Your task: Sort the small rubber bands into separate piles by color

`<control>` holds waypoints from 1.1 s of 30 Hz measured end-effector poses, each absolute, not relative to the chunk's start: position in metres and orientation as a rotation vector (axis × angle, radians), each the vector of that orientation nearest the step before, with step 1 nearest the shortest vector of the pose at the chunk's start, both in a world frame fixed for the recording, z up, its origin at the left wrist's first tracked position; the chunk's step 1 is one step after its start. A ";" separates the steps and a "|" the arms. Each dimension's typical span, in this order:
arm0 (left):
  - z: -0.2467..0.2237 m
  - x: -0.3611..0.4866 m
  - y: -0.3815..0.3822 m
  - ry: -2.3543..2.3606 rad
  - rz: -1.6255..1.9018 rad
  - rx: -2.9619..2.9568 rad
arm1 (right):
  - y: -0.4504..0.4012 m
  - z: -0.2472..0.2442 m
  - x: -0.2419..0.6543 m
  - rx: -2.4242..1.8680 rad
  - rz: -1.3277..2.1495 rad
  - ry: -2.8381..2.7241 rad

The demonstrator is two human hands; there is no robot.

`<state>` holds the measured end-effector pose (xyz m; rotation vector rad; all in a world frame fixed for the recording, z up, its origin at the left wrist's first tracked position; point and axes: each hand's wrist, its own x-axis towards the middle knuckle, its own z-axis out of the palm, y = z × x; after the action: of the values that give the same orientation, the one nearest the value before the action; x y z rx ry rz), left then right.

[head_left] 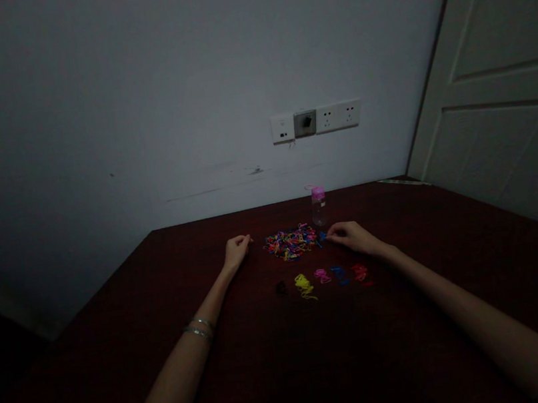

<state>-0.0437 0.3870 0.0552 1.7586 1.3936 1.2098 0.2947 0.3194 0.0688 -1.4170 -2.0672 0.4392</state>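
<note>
A mixed pile of small multicoloured rubber bands (291,243) lies on the dark red table. My left hand (237,251) rests just left of it, thumb and fingers pinched together; whatever is between them is too small to make out. At the pile's right edge, my right hand (352,236) pinches at blue rubber bands (323,236). Nearer me lies a row of small heaps sorted by colour: dark bands (280,288), yellow bands (304,285), pink bands (322,276), blue bands (339,276) and red bands (361,273).
A clear bottle with a pink cap (319,206) stands behind the pile, close to my right hand. The table (294,373) meets a pale wall carrying socket plates (332,118). On the right is a panelled door (499,86). The scene is dim.
</note>
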 end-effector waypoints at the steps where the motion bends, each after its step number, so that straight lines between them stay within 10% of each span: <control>1: 0.055 -0.044 0.387 1.398 1.209 1.747 | 0.319 0.071 0.295 -1.397 0.444 -2.058; 19: 0.053 -0.045 0.388 1.415 1.228 1.730 | 0.315 0.076 0.305 -1.494 0.381 -2.226; 33: 0.050 -0.045 0.389 1.383 1.218 1.760 | 0.294 0.104 0.296 -1.266 1.155 -2.392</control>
<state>-0.0452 0.3895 0.0497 1.7600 1.3833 1.2178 0.2957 0.2945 0.1043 -1.2663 -2.3920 1.1546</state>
